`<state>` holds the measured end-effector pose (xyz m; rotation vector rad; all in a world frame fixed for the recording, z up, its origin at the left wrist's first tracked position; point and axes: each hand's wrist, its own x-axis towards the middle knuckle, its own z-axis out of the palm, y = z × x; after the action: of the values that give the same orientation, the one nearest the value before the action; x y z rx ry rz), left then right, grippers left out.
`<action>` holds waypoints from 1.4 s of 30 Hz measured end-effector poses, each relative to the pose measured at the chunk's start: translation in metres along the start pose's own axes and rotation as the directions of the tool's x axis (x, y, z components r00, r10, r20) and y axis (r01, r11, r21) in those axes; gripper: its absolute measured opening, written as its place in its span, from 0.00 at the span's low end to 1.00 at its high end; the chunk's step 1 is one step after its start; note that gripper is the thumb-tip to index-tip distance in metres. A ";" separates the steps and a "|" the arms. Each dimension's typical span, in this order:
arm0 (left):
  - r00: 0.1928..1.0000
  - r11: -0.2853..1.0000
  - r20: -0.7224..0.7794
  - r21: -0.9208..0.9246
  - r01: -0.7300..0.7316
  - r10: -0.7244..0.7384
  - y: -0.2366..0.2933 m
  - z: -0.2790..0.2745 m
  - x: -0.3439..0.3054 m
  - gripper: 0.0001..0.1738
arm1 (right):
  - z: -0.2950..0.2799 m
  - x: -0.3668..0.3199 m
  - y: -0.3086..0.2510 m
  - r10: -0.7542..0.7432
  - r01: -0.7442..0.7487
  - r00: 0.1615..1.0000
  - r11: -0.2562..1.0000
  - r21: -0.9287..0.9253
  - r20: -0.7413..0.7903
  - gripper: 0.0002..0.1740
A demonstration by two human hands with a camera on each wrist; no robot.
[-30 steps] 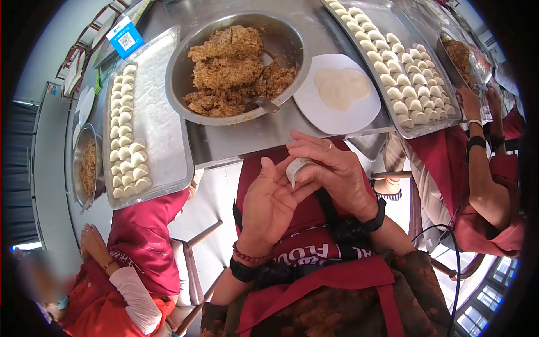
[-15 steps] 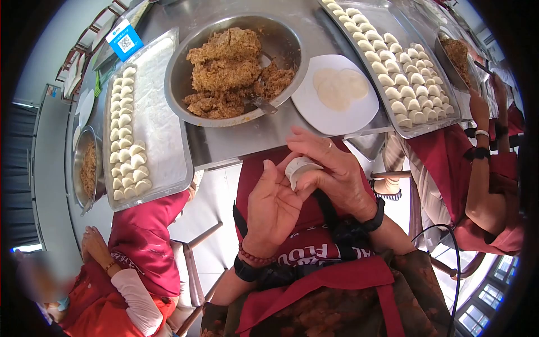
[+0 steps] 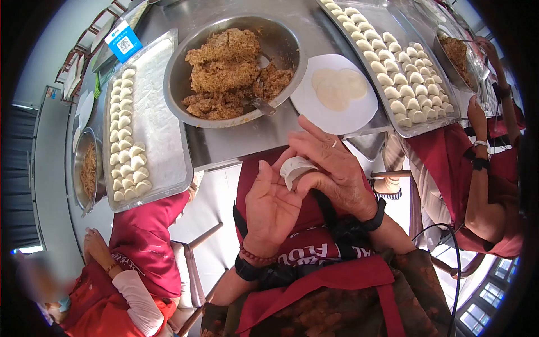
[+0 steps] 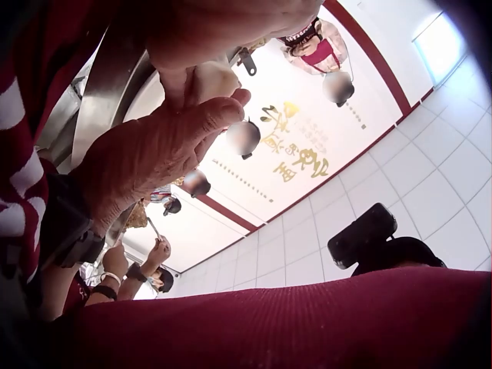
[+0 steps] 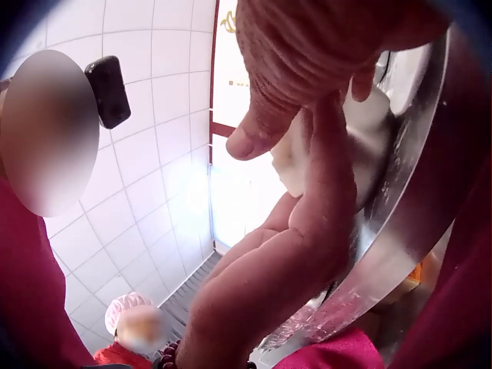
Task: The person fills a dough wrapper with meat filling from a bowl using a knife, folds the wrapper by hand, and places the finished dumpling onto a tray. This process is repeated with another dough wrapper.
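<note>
A pale, crescent-shaped dumpling (image 3: 294, 169) sits between the two hands, just in front of the table edge. My left hand (image 3: 272, 205) is turned palm up, its extended fingers under the dumpling and thumb raised. From the other side, my right hand (image 3: 331, 171) pinches the dumpling between thumb and fingers. In the right wrist view, the right thumb (image 5: 244, 144) is beside the pale dough (image 5: 287, 165), above the left hand (image 5: 265, 265). The left wrist view has the dough (image 4: 217, 78) partly hidden by both hands.
On the steel table, a bowl (image 3: 174, 92) holds brown filling and a spoon (image 3: 263, 105). Beside it, a white plate (image 3: 337, 123) bears round wrappers (image 3: 337, 89). Trays of dumplings stand at left (image 3: 163, 112) and right (image 3: 407, 33). Other people sit on both sides.
The dumpling has turned between the hands, showing more of its broad face now. My right fingers have lifted and spread slightly. At right, another person's arms have moved about their bowl.
</note>
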<state>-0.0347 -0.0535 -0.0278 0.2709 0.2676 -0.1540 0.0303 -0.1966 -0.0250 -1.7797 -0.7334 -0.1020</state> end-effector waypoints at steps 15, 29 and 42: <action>0.999 0.995 -0.027 0.093 -0.041 0.044 -0.002 -0.001 -0.001 0.25 | 0.000 -0.006 0.011 0.051 -0.071 0.994 0.976 0.206 0.100 0.09; 0.994 0.974 -0.101 0.217 0.066 -0.045 0.010 -0.004 -0.001 0.28 | -0.008 -0.001 0.005 -0.087 0.149 0.944 0.973 -0.177 0.317 0.12; 0.984 0.953 -0.064 0.248 0.177 -0.166 0.014 0.001 0.005 0.34 | -0.013 -0.006 0.011 0.051 -0.060 0.970 0.998 0.029 0.239 0.10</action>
<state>-0.0274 -0.0411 -0.0251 0.5054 0.3137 -0.3560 0.0354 -0.2121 -0.0325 -1.7945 -0.8499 0.1654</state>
